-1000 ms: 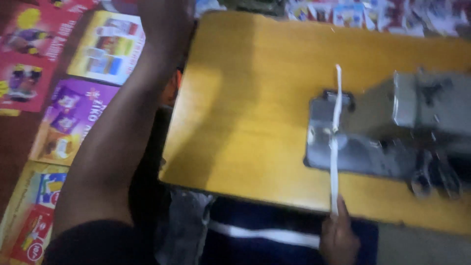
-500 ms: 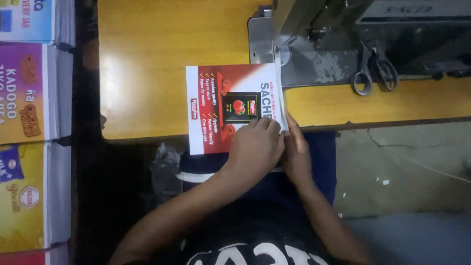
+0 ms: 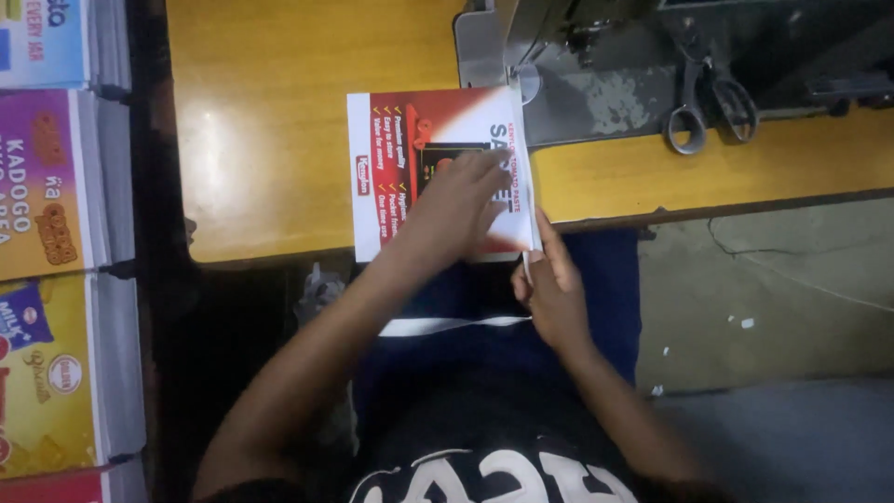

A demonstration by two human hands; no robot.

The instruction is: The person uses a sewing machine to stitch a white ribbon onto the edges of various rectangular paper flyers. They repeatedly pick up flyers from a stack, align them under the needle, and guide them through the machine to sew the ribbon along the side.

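Here, left hand (image 3: 458,200) lying flat and open on the red and white printed sheet (image 3: 391,149), pressing it down on the yellow table (image 3: 270,112); not gripping, just holding it still. Right hand (image 3: 549,293) at the near right corner, fingers pinched shut on a thin white strip (image 3: 523,149) running along the right edge of the sheet; strip reaching up toward the grey sewing machine (image 3: 596,93).

Sheet looking light, thin and bendy, likely smooth and easy to slide; best held flat with a palm on top and pinched at an edge. Near end hanging a little over the table edge. Long side running from the body toward the machine; top end touching the machine base.

1 pair of scissors (image 3: 708,107) resting on the machine, well apart from both hands; stacks of bright printed sheets (image 3: 47,205) far left.
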